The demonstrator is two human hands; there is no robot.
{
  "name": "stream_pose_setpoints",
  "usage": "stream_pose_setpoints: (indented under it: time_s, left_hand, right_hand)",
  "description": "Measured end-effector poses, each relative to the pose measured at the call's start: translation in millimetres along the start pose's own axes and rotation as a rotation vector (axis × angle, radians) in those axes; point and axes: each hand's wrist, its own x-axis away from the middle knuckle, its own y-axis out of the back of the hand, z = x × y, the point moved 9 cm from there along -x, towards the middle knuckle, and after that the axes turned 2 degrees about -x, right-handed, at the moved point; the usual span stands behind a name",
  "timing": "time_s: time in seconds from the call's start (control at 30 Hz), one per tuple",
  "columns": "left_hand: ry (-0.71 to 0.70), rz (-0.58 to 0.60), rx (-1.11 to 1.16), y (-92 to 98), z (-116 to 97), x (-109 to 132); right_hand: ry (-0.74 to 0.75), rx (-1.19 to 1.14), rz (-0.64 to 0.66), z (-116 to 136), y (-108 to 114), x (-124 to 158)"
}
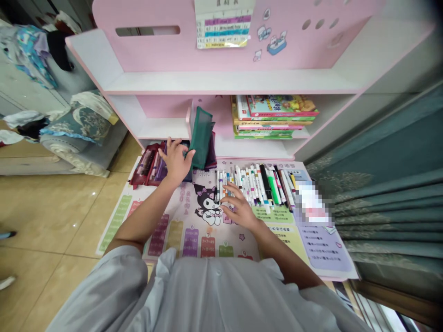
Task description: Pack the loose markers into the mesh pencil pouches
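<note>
My left hand [176, 161] is over the pouches at the left back of the desk, fingers spread, its thumb close to a green mesh pouch [201, 138] that leans upright against the shelf divider. Beneath and left of that hand lie a dark red pouch [145, 163] with pens inside and a purple one. At the left end of a row of markers [252, 184], my right hand [238, 207] rests with its fingers apart, fingertips near the white markers. Black, green and white pens make up the right part of the row.
A pink and white shelf unit [207, 83] stands along the desk's back, with stacked books [273, 120] on it. The desk mat [207, 235] has printed tables. A curtain [391, 184] hangs at the right; clothes and a cushion [86, 122] lie at the left.
</note>
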Motion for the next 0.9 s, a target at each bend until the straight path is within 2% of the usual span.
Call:
stream_pose_setpoints:
  time_s: [0.1,0.2,0.37,0.5,0.6,0.77,0.9]
  left_hand:
    - [-0.134,-0.044,0.005,27.5,-11,26]
    - [-0.231,-0.069,0.004,46.7,-14,54]
    - [-0.378,-0.020,-0.021,53.3,-14,100]
    - [-0.496,0.050,-0.025,46.1,-15,133]
    - [-0.551,0.101,-0.013,37.1,-16,153]
    - [-0.605,0.148,0.009,20.9,-17,172]
    - [-0.627,0.179,0.017,12.0,-16,177]
  right_hand:
    - [0.033,0.022,-0.088,8,10,-3]
    - [0.085,0.088,-0.189,24,25,-6]
    - [0.161,0.214,-0.252,52,41,-10]
    - [0.205,0.274,-0.180,71,37,-12]
    - [0.188,0.321,-0.071,79,27,-15]
    - [0.071,0.451,0.148,72,6,-17]
    - [0.058,0.464,0.234,65,-6,-14]
